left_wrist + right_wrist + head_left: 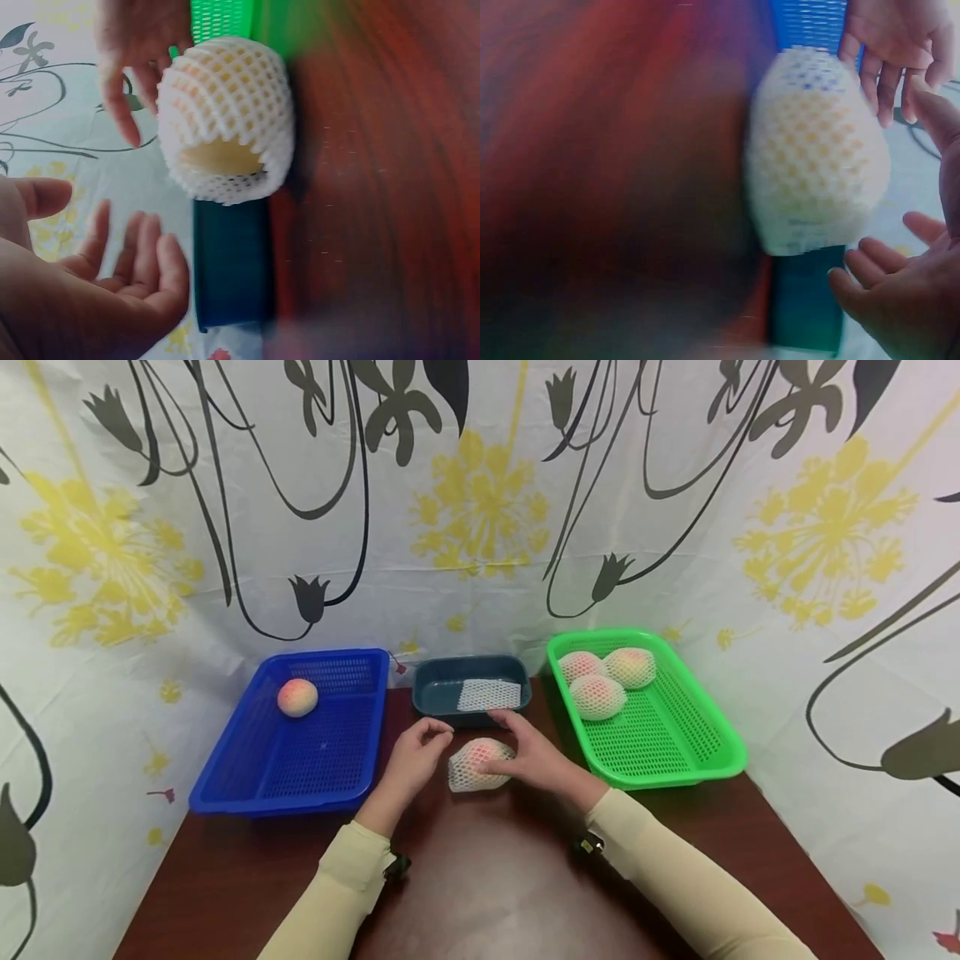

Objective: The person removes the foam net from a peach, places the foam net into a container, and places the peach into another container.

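Note:
A peach (480,763) in a white foam net sleeve sits on the table between the two hands. In the left wrist view the sleeved peach (225,112) shows bare yellowish skin at the sleeve's open end. To its left is my left hand (412,760), fingers loosely bent and holding nothing, apart from the fruit. My right hand (542,762) is over its right side, and its thumb overlaps the peach in the head view. The right wrist view shows that right hand (907,285) with fingers spread and a gap to the netted peach (814,157).
At left stands a blue basket (288,806) with one bare peach (297,697). Behind the hands, a dark teal tray (437,695) contains flat white net sleeves (489,695). A green basket (675,774) at right bears several netted peaches (597,697). A patterned cloth hangs behind.

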Action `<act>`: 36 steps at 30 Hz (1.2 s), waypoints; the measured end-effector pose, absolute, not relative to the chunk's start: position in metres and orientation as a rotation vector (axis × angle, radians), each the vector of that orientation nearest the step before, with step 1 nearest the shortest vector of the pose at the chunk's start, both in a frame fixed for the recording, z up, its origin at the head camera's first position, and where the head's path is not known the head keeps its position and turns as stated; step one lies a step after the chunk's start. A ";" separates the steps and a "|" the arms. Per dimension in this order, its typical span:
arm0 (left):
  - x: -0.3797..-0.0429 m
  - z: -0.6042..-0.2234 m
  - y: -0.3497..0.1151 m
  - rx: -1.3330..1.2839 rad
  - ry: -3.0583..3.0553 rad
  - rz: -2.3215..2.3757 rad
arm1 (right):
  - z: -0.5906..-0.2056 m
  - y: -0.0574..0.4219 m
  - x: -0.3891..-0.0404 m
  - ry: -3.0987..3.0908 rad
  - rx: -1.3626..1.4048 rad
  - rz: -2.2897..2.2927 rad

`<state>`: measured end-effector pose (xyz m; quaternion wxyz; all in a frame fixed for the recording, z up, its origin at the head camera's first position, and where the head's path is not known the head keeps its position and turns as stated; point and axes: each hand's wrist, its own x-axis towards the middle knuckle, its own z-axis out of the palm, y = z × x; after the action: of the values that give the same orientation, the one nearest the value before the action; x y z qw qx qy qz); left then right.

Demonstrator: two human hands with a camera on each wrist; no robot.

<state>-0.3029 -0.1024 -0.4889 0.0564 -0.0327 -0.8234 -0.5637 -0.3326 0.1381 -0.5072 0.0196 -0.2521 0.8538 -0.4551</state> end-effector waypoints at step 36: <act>-0.285 -0.471 -0.126 -0.750 -2.304 -1.341 | -0.452 0.139 -0.313 2.652 -1.007 -1.502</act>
<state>-0.2852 -0.1258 -0.4712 0.1851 -0.2662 -0.8175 -0.4759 -0.3127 0.1388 -0.4516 -0.0343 -0.3136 0.8257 -0.4676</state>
